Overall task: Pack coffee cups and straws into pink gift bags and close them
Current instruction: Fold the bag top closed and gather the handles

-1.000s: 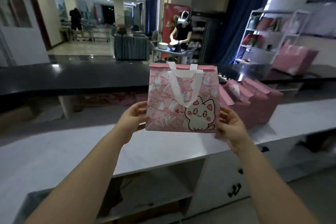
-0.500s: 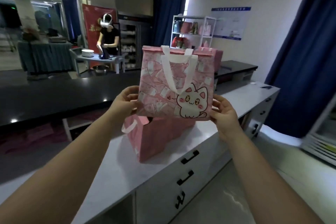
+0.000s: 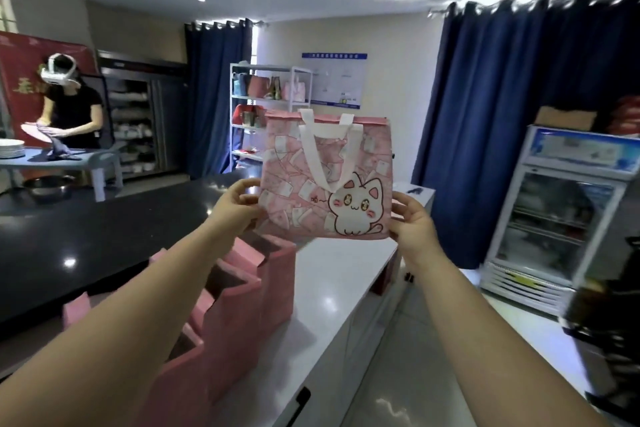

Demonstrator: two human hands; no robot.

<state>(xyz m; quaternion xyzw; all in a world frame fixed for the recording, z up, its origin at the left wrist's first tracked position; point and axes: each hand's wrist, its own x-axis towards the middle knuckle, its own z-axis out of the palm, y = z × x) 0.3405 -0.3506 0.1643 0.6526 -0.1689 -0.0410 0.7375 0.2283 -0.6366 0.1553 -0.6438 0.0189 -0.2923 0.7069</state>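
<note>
I hold a pink gift bag [image 3: 304, 184] with a white cat print and white handles upright in the air, its top edge folded flat. My left hand [image 3: 239, 206] grips its lower left side and my right hand [image 3: 410, 222] grips its lower right side. Below it, several more pink gift bags [image 3: 239, 298] stand in a row on the white counter [image 3: 336, 281]. No coffee cups or straws show.
A black counter [image 3: 104, 229] runs along the left. A glass-door fridge [image 3: 557, 218] stands at the right by blue curtains [image 3: 491, 121]. A person wearing a headset [image 3: 71, 104] works at a far table, and a shelf [image 3: 270, 97] holds more bags.
My view has swung to the right along the counter, and the bag has stayed held up in both hands. The row of pink bags now lies at lower left.
</note>
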